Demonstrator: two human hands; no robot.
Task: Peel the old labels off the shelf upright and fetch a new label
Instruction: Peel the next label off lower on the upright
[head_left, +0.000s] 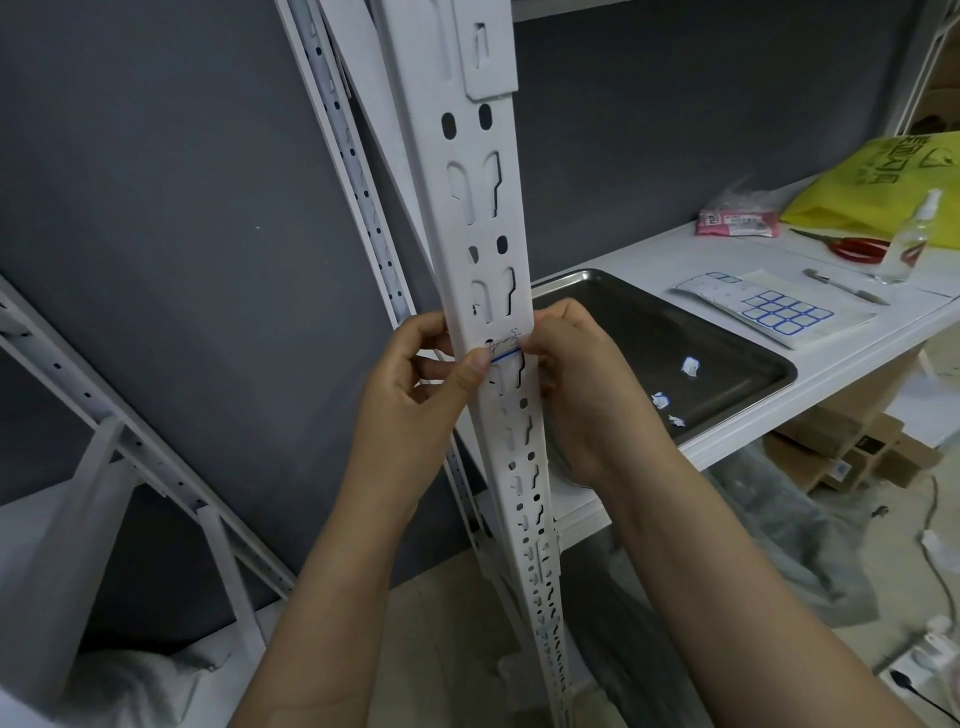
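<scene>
A white slotted shelf upright (488, 218) runs down the middle of the view. A small white label with a blue line and handwriting (503, 345) is stuck on its front at hand height. My left hand (415, 379) grips the upright from the left, its thumb pressing on the label's lower left corner. My right hand (576, 379) is curled round the upright's right edge, with its fingertips at the label's right end. A sheet of new blue-bordered labels (769, 306) lies on the white shelf (649, 249) to the right.
A steel tray (727, 343) on the shelf holds crumpled label scraps (690, 366). Further right lie a pen (844, 286), red scissors (852, 247), a clear spray bottle (906, 244), a pink packet (737, 222) and a yellow bag (878, 182). Cardboard boxes (852, 447) sit below.
</scene>
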